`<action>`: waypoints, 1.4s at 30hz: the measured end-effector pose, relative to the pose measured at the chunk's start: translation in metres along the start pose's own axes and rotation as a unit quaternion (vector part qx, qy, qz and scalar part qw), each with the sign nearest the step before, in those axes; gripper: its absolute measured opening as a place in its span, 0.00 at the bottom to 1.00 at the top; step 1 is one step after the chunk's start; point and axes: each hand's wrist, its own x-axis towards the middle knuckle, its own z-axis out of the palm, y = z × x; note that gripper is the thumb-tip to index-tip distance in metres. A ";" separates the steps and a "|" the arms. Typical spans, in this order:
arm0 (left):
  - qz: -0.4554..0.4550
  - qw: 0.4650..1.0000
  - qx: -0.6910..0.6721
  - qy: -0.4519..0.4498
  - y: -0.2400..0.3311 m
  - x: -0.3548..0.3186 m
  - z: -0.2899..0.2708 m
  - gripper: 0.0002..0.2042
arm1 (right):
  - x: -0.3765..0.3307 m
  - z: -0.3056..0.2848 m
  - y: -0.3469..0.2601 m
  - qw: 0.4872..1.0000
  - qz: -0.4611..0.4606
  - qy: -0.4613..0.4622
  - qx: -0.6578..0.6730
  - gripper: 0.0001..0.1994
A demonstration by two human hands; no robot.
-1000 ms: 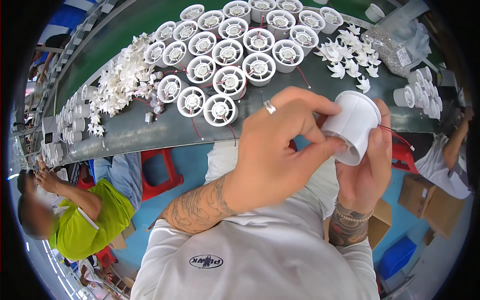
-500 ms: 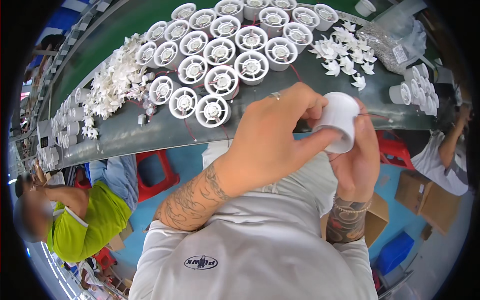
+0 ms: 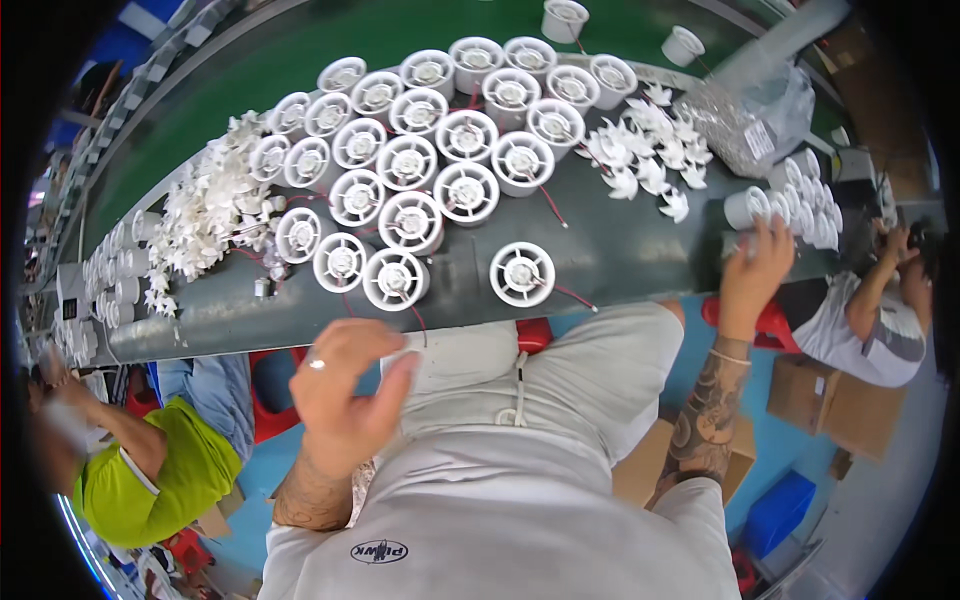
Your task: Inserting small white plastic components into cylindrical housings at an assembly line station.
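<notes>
My left hand (image 3: 345,395), with a ring on it, hovers just off the front edge of the bench (image 3: 640,265). Its fingers are loosely bent, the thumb stands apart, and it holds nothing. At the right, my right hand (image 3: 757,275) reaches to a group of white plastic cups (image 3: 745,208); its spread fingertips are at the nearest ones, and contact is hard to tell. Alone near the front edge stands a white round housing (image 3: 522,274) with a spoked inside and a thin red wire. Behind it to the left, several like housings (image 3: 410,222) stand in rows.
White propeller-like pieces lie in a large heap (image 3: 215,205) at left and a smaller one (image 3: 650,145) at right. A clear bag of small parts (image 3: 735,125) lies behind. Further housings (image 3: 565,20) stand on the green surface. A person in a yellow-green shirt (image 3: 155,475) sits at left.
Both hands have let go of the white housing, and one now stands alone on the bench. My left hand moved left and back; my right hand moved out to the cups at right. The view shifted slightly.
</notes>
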 end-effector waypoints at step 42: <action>-0.355 0.816 0.183 0.417 -0.249 -0.048 -0.182 0.10 | 0.272 0.166 -0.180 0.880 -0.172 -0.273 0.348 0.13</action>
